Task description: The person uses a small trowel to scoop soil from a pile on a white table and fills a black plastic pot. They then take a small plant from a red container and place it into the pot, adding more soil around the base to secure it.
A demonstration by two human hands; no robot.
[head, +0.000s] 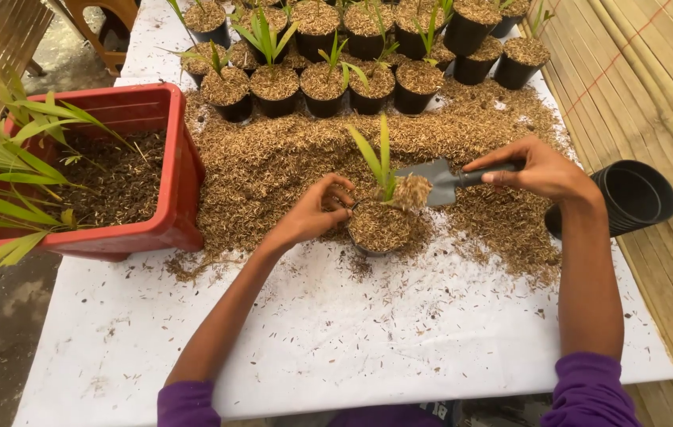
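**Husk going into a small pot**

The left hand (316, 215) curls around the rim of a small black pot (378, 231) near the middle of the white tabletop (352, 340), fingers closed against its left side. A green seedling (377, 156) stands upright in the pot, which is nearly full of brown husk. The right hand (540, 168) grips the dark handle of a grey trowel (441, 180), whose blade, carrying husk, hovers just above the pot's right edge. A heap of loose husk (289, 158) spreads behind the pot. Filled pots (328, 87) stand in rows at the far edge, a red tub (174, 166) of seedlings sits left, and a stack of empty black pots (633, 194) lies on its side at right
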